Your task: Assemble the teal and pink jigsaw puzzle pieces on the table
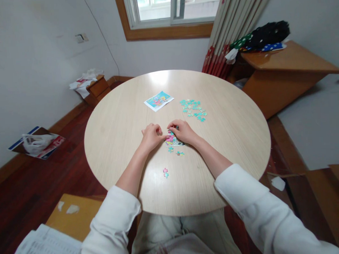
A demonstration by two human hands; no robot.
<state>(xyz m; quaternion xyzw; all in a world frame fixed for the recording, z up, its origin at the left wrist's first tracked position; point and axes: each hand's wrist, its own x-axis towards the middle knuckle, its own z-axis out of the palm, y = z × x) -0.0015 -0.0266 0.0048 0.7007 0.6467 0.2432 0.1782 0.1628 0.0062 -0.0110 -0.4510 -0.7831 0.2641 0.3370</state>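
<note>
A partly joined jigsaw puzzle (pixel 174 140), pink, white and teal, lies flat on the table between my hands. My left hand (pixel 152 138) has curled fingers, and its thumb presses the puzzle's left edge. From the upper right, my right hand (pixel 184 131) bends over the top edge, thumb and fingers closed around a small puzzle piece (pixel 169 129) that they partly cover. Just below the puzzle are two small groups of pieces, a teal one (pixel 170 150) and a mixed-colour one (pixel 180 153). Nearer to me lie pink and teal pieces (pixel 166 173).
On the round wooden table (pixel 117 143), a printed reference picture (pixel 159 100) lies beyond my left hand. Several loose teal pieces (pixel 195 108) spread out beyond my right hand. A wooden desk (pixel 289 60) with cloth on it stands at the right; papers (pixel 45 246) are at lower left.
</note>
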